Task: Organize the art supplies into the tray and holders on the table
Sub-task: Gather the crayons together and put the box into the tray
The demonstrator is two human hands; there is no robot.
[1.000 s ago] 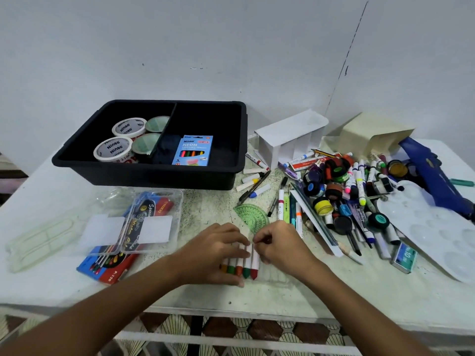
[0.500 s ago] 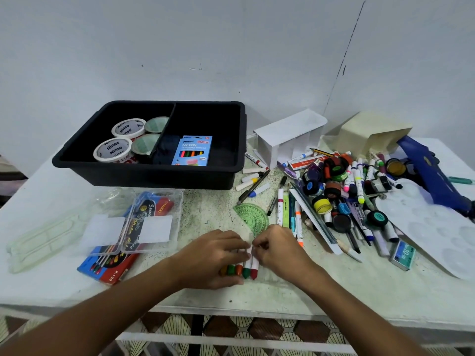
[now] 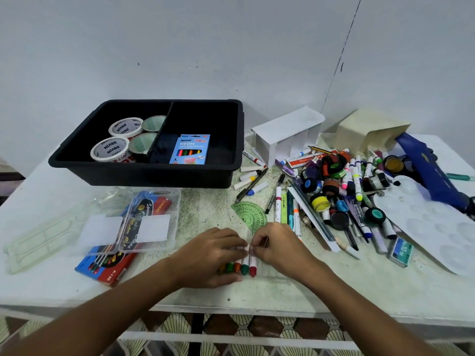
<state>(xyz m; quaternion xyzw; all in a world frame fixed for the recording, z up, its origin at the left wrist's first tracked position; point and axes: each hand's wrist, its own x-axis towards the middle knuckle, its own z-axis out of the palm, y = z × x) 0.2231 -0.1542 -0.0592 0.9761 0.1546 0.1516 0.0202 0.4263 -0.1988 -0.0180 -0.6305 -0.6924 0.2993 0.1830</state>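
Crayon row drawn slightly lower toward the table's near edge since the earlier frame.
Left hand (image 3: 213, 255) fingers curl over the crayons (image 3: 241, 268), lower centre; right hand (image 3: 279, 246) pinches the rightmost crayon's top.

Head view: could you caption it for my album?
Both hands, left hand and right hand, gather crayons beside a black tray.

Left hand (image 3: 210, 255) curled; right hand (image 3: 279, 246) pinching

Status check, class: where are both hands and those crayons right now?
Left hand and right hand pinch the row of coloured crayons. Crayons on table, outside black plastic tray. Green plastic protractor just behind.
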